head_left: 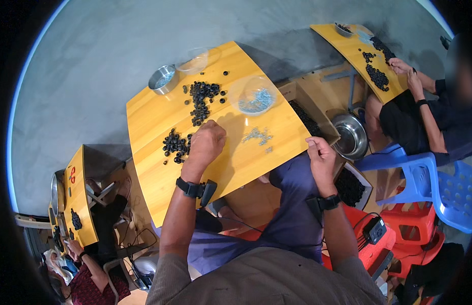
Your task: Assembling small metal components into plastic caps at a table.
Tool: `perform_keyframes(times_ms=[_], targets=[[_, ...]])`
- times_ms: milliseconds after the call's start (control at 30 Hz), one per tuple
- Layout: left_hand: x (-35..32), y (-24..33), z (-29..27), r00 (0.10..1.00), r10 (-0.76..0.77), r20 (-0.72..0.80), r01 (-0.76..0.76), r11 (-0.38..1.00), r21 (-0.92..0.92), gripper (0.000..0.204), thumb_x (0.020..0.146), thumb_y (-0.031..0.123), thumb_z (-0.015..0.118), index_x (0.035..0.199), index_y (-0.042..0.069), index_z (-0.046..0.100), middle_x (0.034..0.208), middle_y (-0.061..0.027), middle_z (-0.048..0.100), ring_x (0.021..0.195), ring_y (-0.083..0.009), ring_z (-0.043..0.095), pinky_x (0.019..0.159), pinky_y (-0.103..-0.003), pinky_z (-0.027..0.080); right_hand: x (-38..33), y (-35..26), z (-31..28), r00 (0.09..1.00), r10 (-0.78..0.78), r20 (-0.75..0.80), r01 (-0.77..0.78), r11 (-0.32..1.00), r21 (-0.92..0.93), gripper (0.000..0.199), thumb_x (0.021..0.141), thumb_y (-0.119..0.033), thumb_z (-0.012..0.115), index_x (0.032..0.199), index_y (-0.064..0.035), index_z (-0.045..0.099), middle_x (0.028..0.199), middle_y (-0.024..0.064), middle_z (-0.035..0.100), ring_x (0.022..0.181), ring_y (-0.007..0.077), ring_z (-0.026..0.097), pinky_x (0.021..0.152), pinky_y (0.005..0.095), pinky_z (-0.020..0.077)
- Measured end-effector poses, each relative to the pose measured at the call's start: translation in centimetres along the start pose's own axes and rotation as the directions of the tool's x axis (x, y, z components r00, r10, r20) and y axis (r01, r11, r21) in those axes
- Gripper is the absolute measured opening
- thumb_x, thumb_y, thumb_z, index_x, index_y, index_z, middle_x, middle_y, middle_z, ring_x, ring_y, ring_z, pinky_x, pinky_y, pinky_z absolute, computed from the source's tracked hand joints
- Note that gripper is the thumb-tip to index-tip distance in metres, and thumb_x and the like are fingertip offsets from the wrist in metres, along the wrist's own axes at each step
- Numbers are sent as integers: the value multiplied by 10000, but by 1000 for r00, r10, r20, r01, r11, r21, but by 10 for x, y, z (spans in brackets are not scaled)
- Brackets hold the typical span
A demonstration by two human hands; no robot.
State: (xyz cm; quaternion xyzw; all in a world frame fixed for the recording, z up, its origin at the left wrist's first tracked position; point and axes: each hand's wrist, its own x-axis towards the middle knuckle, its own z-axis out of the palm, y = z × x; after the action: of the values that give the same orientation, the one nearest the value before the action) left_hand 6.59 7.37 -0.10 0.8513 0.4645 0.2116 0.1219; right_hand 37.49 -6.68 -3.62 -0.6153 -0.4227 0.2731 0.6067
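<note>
Above the yellow table (149,114), my left hand (207,145) is closed, its fingers curled down beside the small round black parts; what it holds, if anything, is hidden. One heap of black parts (200,101) lies beyond it, and a smaller heap (174,146) lies to its left. My right hand (321,156) is closed in a pinch by the table's right edge, and I cannot make out anything between the fingertips. Between my hands and farther back lie thin silvery pieces (256,135). A clear plastic bowl (236,96) behind them contains more such pieces.
A metal bowl (155,84) and a clear container (193,62) stand at the table's far left. To the right are a cardboard box (317,104), a steel basin (354,137) and a blue stool (419,170). Other people work at tables on both sides.
</note>
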Motion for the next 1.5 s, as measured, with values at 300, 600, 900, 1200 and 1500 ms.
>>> perform_keyframes(times_ms=[300,600,900,1200,1500], targets=[[14,33,20,990,137,-42,-140,988,-60,77,771,94,712,827,48,736,885,-114,655,904,-318,651,776,-407,548,0,1,1,1000,-9,-7,9,1000,5,113,996,-73,611,1010,8,689,768,-68,585,686,5,485,624,189,406],[17,33,26,993,118,-32,-119,991,-55,81,805,102,679,834,48,732,853,-125,645,864,-320,647,769,-420,535,-3,-10,4,1000,0,-10,0,1000,13,108,995,-65,606,1006,4,689,759,-77,573,677,2,476,610,190,400],[10,30,23,992,122,-41,-125,989,-74,132,812,85,668,918,70,746,879,-118,648,886,-325,646,791,-432,524,-1,0,1,1000,-18,-19,18,1000,-13,113,995,-79,614,1006,5,688,758,-74,579,672,8,485,618,194,416],[21,32,27,965,262,17,-262,963,63,141,801,89,685,931,80,739,838,-112,616,845,-325,632,766,-426,522,0,0,1,999,-23,-35,22,999,-23,112,989,-74,618,1001,9,692,766,-72,588,677,7,490,625,192,418],[-7,43,0,954,273,-127,-261,960,101,172,776,134,740,903,37,676,851,-112,616,856,-332,618,731,-425,486,-2,7,0,1000,-17,-11,17,1000,18,127,1007,-103,604,1029,-11,688,821,-73,586,732,13,485,657,188,400]])
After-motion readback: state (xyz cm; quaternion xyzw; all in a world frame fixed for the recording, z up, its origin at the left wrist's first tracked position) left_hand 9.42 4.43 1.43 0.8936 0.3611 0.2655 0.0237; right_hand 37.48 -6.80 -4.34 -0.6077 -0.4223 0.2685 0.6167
